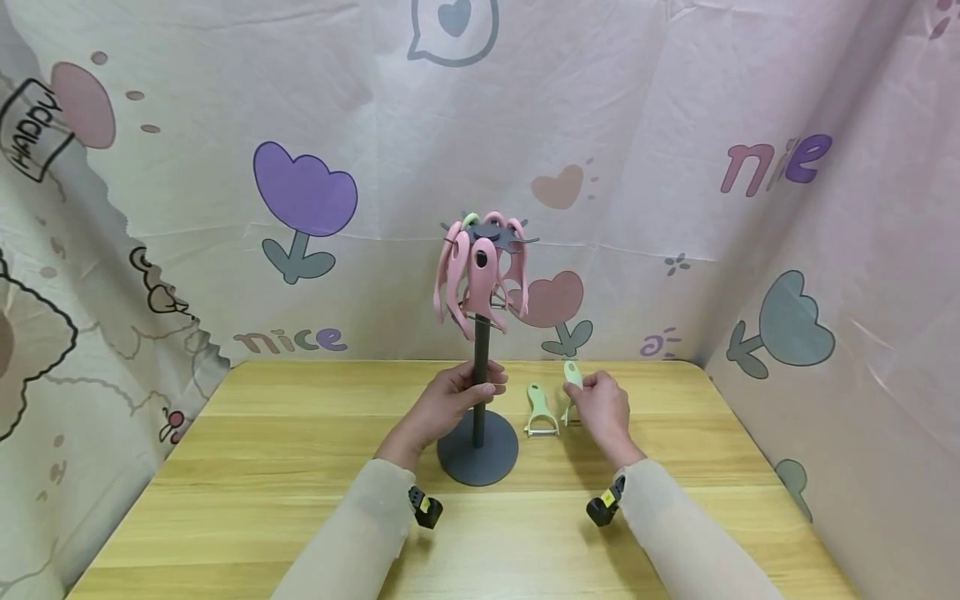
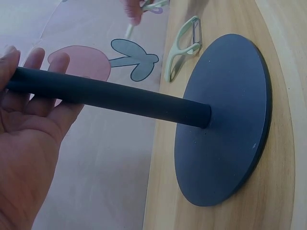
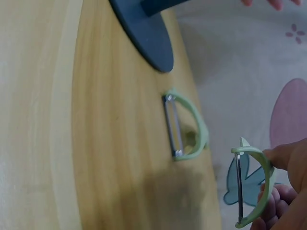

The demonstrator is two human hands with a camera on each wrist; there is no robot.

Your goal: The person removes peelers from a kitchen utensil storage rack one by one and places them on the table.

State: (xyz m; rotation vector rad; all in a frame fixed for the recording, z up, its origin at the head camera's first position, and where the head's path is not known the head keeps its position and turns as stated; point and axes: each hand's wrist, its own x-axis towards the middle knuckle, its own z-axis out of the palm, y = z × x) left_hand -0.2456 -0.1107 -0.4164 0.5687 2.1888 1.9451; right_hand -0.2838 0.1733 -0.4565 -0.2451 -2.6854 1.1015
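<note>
A dark grey stand [image 1: 478, 433] with a round base rises from the table. My left hand [image 1: 446, 400] holds its pole [image 2: 134, 103], thumb on one side and fingers on the other. From the hooks at the top hang several pink peelers [image 1: 480, 279], with part of a green one [image 1: 470, 220] showing behind them. My right hand [image 1: 606, 412] pinches a light green peeler [image 3: 263, 191] near its head, above the table and with the handle pointing away. A second green peeler [image 1: 539, 408] lies between that hand and the stand's base, its blade toward me.
The wooden table [image 1: 300, 483] ends at a printed cloth [image 1: 637, 275] hanging behind it and along both sides. A small black camera [image 1: 426, 508] is strapped to the left wrist, and another [image 1: 604, 504] to the right.
</note>
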